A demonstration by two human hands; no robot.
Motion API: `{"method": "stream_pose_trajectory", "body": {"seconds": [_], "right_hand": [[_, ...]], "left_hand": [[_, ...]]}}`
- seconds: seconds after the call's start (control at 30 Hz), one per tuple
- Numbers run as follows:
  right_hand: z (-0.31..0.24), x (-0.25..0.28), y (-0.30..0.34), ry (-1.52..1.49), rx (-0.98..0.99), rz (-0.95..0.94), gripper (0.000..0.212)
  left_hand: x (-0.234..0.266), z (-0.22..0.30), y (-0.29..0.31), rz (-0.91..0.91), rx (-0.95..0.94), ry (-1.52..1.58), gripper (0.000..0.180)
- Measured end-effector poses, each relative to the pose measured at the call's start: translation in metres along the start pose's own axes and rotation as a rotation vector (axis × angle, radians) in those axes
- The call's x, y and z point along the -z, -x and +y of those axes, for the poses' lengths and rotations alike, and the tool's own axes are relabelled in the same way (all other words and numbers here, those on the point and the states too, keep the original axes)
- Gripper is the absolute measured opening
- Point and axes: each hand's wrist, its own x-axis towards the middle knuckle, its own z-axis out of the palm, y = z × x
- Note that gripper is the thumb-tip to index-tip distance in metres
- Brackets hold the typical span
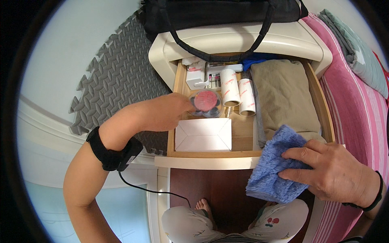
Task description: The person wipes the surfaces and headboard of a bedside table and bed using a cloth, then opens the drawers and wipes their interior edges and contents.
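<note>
Above the left half of the open drawer (210,163), my left hand (177,108) is closed on the edge of a round clear case (206,101) with a pink-red middle. Some of its fingers are hidden or blurred. My right hand (330,168) grips a fluffy blue cloth (275,166) over the drawer's front right corner. Inside the drawer, a pale closed box (202,135) lies just in front of the case. Two white paper rolls with red print, one roll (230,87) and another roll (247,97), lie beside it. Folded khaki fabric (283,95) fills the right side.
A white device (196,77) and small packets sit at the drawer's back left. The strap of a black bag (227,16) hangs over the cabinet's front (239,38). Pink striped bedding (344,101) stands at the right, grey foam mat (125,77) at the left. A cable (154,191) trails from my left wrist.
</note>
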Motion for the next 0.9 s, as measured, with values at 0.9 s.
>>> {"method": "stream_pose_trajectory", "body": {"seconds": [0.9], "right_hand": [[-0.048,0.024,-0.107,-0.156,0.357,0.034,0.037]], "left_hand": [[-0.12,0.015,0.111,1.054,0.078,0.947,0.05]]}}
